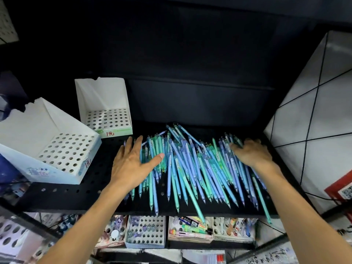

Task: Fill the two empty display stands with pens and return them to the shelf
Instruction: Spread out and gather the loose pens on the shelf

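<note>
Stationery shop: price-marked display stands (pixel 106 111), loose pens (pixel 190 164), shelving (pixel 76 195).

Blue, teal-green and lilac plastic pens (pixel 190 164) heaped across a black perforated metal shelf (pixel 62 195). Left of the left hand's fingers (pixel 131 143), two white cardboard display stands dotted with round holes: nearer one (pixel 57 149) pale blue in front, farther one (pixel 108 119) green-edged with red handwriting.
</note>
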The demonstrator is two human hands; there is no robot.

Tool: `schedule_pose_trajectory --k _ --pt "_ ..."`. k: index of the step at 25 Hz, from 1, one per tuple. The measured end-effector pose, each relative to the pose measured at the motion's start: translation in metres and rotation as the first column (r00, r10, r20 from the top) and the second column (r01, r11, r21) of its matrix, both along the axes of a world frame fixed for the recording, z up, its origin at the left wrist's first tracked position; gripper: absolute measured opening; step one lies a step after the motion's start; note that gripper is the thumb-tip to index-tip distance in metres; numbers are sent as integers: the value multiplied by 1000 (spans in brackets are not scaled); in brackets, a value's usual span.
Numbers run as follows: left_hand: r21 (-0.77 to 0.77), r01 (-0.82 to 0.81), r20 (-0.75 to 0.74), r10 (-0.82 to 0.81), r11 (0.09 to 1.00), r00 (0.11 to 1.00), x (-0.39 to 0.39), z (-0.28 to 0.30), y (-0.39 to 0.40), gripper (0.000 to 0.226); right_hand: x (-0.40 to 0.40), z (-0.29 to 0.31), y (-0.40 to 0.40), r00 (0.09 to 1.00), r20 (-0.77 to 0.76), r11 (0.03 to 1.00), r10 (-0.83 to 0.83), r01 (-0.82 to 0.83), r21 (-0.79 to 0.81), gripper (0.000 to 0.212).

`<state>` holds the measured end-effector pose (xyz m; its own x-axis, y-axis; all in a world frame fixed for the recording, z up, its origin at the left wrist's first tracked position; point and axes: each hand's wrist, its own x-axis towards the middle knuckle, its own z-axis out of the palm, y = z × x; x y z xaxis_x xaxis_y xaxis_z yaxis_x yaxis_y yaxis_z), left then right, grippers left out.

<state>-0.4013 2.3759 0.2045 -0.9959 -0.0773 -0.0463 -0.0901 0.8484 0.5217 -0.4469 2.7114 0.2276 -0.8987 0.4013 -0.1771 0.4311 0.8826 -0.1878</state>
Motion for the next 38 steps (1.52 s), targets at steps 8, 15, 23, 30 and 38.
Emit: schedule_pose_trajectory --k 8,15,23,30,38 --pt "-53 52 33 -50 997 998 -3 -4 12 102 3 -9 -20 991 -97 995 87 -90 -29 74" --pt "-216 220 -350 -286 951 892 28 12 17 89 110 6 -20 818 -562 991 127 -125 43 35" --pt "-408 470 -61 -537 783 842 39 -10 30 89 179 -41 -63 795 -570 965 206 -260 -14 28" --pt "-260 540 -227 -594 801 772 54 -13 14 79 238 -46 -107 763 -637 989 111 -145 0 20" --pt "-35 536 -422 -499 843 757 152 -27 -11 69 316 -107 -144 813 -578 984 71 -152 -93 15"
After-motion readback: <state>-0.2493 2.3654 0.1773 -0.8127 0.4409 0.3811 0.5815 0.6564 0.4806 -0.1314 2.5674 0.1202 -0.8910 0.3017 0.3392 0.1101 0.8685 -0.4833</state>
